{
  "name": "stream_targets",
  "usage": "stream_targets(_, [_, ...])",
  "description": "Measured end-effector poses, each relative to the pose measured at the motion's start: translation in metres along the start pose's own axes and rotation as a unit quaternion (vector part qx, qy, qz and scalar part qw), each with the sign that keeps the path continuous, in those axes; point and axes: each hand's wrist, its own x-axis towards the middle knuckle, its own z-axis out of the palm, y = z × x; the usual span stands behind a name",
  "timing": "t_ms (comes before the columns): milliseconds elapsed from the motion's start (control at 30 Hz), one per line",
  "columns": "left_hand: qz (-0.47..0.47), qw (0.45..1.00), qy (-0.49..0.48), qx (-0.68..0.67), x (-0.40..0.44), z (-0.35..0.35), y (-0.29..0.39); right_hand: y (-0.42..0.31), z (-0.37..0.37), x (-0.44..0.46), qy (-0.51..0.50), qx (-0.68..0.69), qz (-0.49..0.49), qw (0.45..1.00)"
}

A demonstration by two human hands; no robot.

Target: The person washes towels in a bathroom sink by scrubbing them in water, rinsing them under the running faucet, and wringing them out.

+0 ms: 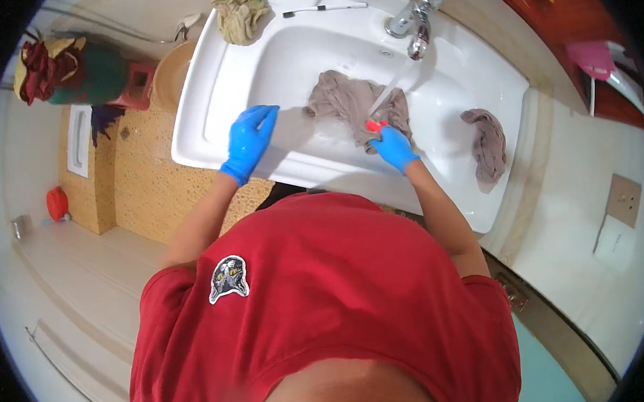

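Both my hands wear blue gloves. My left hand (250, 141) lies over the front rim of the white washbasin (209, 138), its fingers stretched out and holding nothing. Inside the bowl, my right hand (396, 147) is closed on a small red object (375, 126), whose kind I cannot make out. Water runs from the chrome faucet (418, 21) onto the spot by this object. Around and under it, a wet grey-brown cloth (342, 98) is bunched in the basin. My right fingers are close to the cloth; whether they also grip it is hidden.
A second brown cloth (488, 145) lies on the basin's right side. At the back left corner sits a crumpled olive cloth (241, 14), near a toothbrush-like stick (325, 9). A tan tub (173, 74) stands left of the basin. A pink item (593, 59) is at right.
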Motion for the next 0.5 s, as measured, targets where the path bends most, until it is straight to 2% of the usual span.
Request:
stream_targets(67, [0.005, 1.0, 0.012, 0.011, -0.005, -0.018, -0.011, 0.031, 0.002, 0.007, -0.037, 0.218, 0.081, 0.972])
stream_targets(100, [0.01, 1.0, 0.014, 0.021, -0.007, -0.024, -0.017, -0.027, -0.04, -0.006, 0.011, 0.348, 0.129, 0.929])
stream_targets(167, [0.024, 0.999, 0.005, 0.036, -0.012, -0.03, -0.027, -0.075, -0.097, -0.016, 0.089, 0.409, 0.076, 0.905])
stream_targets(200, [0.028, 0.999, -0.002, 0.026, -0.013, -0.032, -0.029, -0.089, -0.124, -0.018, 0.127, 0.419, 0.037, 0.898])
stream_targets(233, [0.035, 0.999, -0.009, 0.016, -0.014, -0.035, -0.031, -0.104, -0.158, -0.026, 0.111, 0.402, 0.032, 0.909])
stream_targets(267, [0.042, 0.999, -0.019, 0.005, -0.014, -0.037, -0.032, -0.132, -0.183, -0.035, 0.167, 0.422, 0.007, 0.891])
stream_targets(333, [0.051, 0.998, -0.018, -0.008, -0.014, -0.038, -0.031, -0.13, -0.26, -0.048, 0.254, 0.425, 0.036, 0.868])
stream_targets(367, [0.056, 0.998, -0.02, -0.014, -0.014, -0.038, -0.032, -0.185, -0.281, -0.051, 0.28, 0.44, -0.026, 0.853])
stream_targets(500, [0.069, 0.997, -0.004, -0.035, -0.015, -0.038, -0.033, -0.265, -0.387, -0.087, 0.42, 0.332, -0.074, 0.842])
